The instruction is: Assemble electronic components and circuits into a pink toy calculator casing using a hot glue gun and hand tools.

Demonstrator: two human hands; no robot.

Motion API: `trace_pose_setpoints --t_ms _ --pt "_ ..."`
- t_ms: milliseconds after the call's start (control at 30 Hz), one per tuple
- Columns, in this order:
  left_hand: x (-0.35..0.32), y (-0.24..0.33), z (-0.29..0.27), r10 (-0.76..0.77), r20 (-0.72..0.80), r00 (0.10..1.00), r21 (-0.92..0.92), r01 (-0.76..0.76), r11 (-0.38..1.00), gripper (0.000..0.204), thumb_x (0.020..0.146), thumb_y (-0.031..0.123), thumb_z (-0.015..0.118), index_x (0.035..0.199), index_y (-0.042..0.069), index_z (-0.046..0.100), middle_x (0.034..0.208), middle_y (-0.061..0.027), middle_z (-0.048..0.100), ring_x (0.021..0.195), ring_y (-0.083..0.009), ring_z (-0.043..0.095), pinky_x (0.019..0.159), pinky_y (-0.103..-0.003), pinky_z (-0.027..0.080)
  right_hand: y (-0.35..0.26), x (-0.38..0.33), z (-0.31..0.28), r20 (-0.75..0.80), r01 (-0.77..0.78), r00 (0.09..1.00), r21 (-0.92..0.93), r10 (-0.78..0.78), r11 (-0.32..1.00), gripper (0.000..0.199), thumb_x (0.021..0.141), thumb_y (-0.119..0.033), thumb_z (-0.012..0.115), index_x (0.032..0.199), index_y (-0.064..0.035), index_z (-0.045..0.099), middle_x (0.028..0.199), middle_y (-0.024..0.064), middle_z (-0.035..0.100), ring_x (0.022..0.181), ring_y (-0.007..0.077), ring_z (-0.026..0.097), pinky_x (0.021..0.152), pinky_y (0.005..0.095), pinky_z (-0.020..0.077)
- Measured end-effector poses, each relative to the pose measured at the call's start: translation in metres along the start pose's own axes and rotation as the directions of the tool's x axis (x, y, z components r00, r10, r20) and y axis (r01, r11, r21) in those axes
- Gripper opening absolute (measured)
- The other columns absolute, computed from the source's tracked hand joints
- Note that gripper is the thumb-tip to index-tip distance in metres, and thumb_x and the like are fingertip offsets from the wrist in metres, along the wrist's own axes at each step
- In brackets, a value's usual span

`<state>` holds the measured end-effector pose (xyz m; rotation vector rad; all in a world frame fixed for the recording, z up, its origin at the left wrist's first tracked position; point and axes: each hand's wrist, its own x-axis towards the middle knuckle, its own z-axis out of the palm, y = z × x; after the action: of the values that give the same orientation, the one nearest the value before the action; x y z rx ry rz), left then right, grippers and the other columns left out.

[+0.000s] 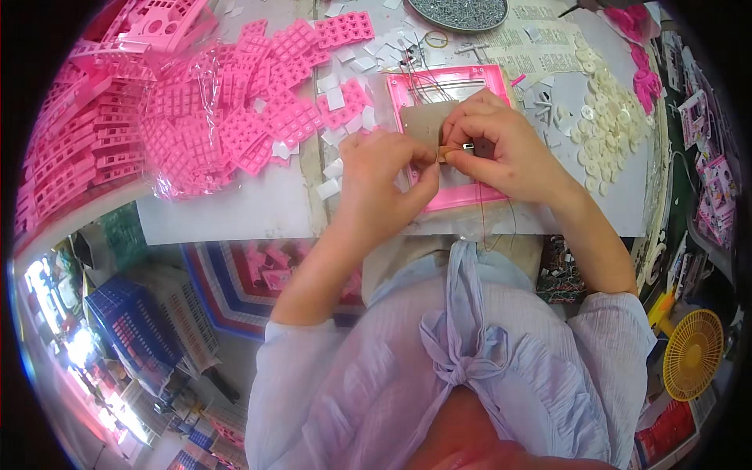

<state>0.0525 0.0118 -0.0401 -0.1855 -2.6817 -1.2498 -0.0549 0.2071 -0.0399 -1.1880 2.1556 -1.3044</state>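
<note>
A pink plastic tray-like casing (507,78) lies in front of me, with a grey-brown flat board (419,125) and thin wires (427,74) in it. Over the casing, my right hand (505,145) is closed in a pinch on a small tan strip (450,150). My left hand (384,176) pinches from the other side, its thumb and forefinger meeting at the strip's left end. Beside the right fingers shows a small silver connector (468,146). A red and a dark wire hang over the table's near edge.
Pink keypad pieces (294,66) and white squares (335,98) spread on the left, beside stacked pink casings (94,133). A round dish of screws (462,12) stands at the back. White discs (603,133) pile up on the right; a yellow fan (693,354) is lower right.
</note>
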Motion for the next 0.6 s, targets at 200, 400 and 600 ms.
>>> trace_pose_setpoints --t_ms 200,400,600 --pt "0.001 0.001 0.0 0.0 -0.002 1.0 -0.013 0.0 1.0 0.007 0.077 0.007 0.071 0.084 0.008 0.068 0.076 -0.0012 0.065 0.072 -0.0163 0.059 0.075 -0.033 0.036 -0.003 0.0 0.001 -0.003 -0.026 1.0 -0.035 0.026 0.999 0.015 0.08 -0.017 0.073 0.084 -0.0058 0.064 0.085 0.0051 0.063 0.094 0.0266 0.054 0.077 0.0378 0.0463" --pt "-0.002 0.001 0.002 -0.151 0.019 0.988 -0.254 0.151 0.955 0.005 0.082 0.005 0.071 0.086 0.003 0.069 0.075 -0.0016 0.064 0.069 -0.0115 0.054 0.068 -0.028 0.041 -0.015 -0.01 0.024 -0.291 0.154 0.922 -0.325 -0.253 0.933 0.024 0.074 -0.006 0.074 0.096 -0.0063 0.066 0.089 0.0094 0.063 0.092 0.0303 0.059 0.077 0.04 0.0513" --pt "-0.01 0.006 0.003 -0.316 0.089 0.945 -0.414 0.324 0.851 0.009 0.082 0.006 0.071 0.089 -0.001 0.071 0.076 -0.0054 0.068 0.07 -0.0116 0.059 0.065 -0.027 0.047 -0.02 -0.021 0.035 -0.297 0.171 0.921 -0.271 -0.251 0.947 0.028 0.072 -0.002 0.075 0.099 -0.0031 0.066 0.095 0.011 0.067 0.082 0.0289 0.062 0.069 0.0375 0.0529"
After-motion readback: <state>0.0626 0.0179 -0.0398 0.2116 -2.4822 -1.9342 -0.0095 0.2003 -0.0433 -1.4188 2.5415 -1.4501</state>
